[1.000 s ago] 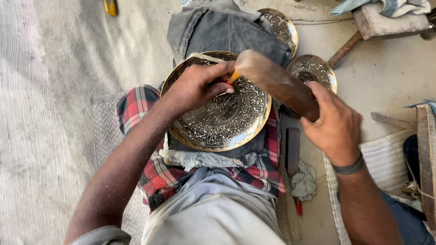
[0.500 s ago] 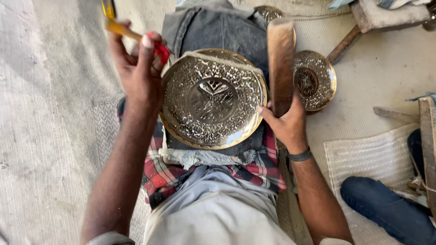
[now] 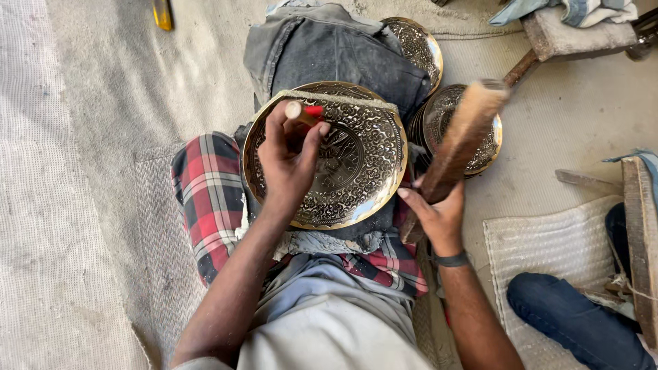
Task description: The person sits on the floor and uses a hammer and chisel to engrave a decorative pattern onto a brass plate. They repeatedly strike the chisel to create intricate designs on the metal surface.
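A thin red-tipped chisel [image 3: 303,112] is gripped by the closed left hand [image 3: 288,161] over the round engraved brass plate [image 3: 363,164]. At three o'clock, a blurred wooden mallet [image 3: 458,144] is clasped tightly in the right hand [image 3: 439,216].

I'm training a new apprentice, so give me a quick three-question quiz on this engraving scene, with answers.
1. True or false: the left hand holds a small punch over the big plate.
2. What does the right hand grip? A) a rag B) a wooden mallet C) a spoon
3. Fill in: two more engraved plates lie beyond the big one, toward the ___ side of the view.

Key:
1. True; the punch's red-marked end shows above the fingers.
2. B; the mallet is raised, tilted over a smaller plate.
3. Right; the other plate sits partly under dark cloth.
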